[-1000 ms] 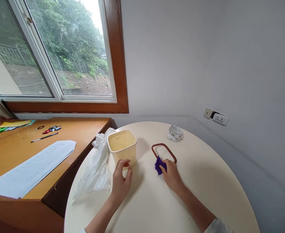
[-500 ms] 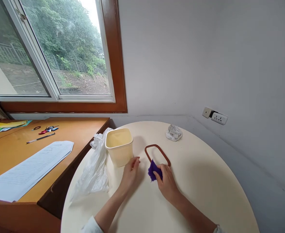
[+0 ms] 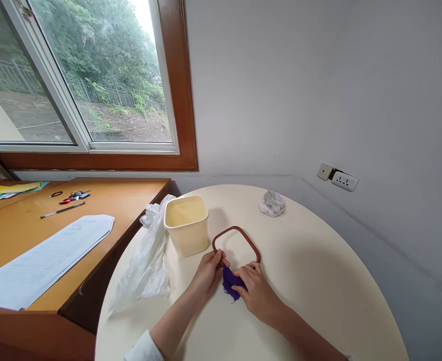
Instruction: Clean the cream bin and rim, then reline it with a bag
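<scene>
Purple cloth (image 3: pixel 231 285) with frayed edges is pinched between the thumb and fingers of my right hand (image 3: pixel 260 293). A reddish-brown loop frame (image 3: pixel 249 239) with rounded corners stands out beyond both hands. My left hand (image 3: pixel 205 273) is closed on its left side, close to the cloth's upper edge. The frame's right end meets the knuckles of my right hand; whether those fingers also grip it I cannot tell. The frame's near side is hidden by the cloth and hands. A cream plastic tub (image 3: pixel 188 238) stands just beyond my left hand.
A crumpled white plastic bag (image 3: pixel 146 265) lies left of the tub on the round table (image 3: pixel 318 301). Crumpled pale plastic (image 3: pixel 272 204) sits near the far edge. The wooden desk (image 3: pixel 131 193) at left holds papers (image 3: pixel 51 255), a pen (image 3: pixel 62 210) and keys (image 3: pixel 76 196).
My left hand has moved right and taken hold of the frame's left side. My right hand and the cloth have come slightly nearer, and the frame has turned and shifted left.
</scene>
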Available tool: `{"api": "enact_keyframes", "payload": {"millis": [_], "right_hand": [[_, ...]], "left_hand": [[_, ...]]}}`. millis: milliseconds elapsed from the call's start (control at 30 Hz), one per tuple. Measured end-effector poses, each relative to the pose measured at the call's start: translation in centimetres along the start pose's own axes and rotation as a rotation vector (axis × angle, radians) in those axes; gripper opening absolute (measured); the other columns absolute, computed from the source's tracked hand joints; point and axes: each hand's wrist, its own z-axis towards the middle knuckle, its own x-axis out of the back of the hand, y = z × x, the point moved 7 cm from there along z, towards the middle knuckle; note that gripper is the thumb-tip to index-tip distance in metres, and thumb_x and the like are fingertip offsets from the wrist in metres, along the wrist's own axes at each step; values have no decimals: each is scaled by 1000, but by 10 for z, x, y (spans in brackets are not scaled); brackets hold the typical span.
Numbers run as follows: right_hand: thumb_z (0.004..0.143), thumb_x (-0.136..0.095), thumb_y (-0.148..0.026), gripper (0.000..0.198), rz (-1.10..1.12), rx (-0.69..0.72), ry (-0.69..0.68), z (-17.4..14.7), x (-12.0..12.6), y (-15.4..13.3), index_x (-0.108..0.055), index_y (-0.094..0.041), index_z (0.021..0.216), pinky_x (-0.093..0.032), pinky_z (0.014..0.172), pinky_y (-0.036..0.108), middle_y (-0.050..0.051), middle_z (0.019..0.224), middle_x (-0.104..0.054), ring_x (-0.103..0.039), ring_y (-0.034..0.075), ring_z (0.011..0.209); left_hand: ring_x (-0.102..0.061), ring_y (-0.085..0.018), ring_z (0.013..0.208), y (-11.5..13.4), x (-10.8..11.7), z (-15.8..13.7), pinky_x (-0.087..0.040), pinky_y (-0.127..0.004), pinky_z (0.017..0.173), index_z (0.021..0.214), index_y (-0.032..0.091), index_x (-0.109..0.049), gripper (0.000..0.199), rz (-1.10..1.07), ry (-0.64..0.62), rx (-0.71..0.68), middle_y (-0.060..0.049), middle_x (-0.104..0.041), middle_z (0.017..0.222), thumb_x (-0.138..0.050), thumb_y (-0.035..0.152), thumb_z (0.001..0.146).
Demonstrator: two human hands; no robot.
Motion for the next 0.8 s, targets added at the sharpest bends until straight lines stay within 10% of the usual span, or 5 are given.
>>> {"api": "enact_keyframes", "payload": {"millis": [800], "right_hand": [[86,-46,-13,12,-121,60,-36,-12,21,15,-54,-20,91,-26,94,41,0,80,-65,-57,15,74]], "left_hand": [[-44,-9,44,-7,6,-2,-36,-22,48,80,12,-57,38,28,80,75,4,-47,46,-61,49,73]]}}
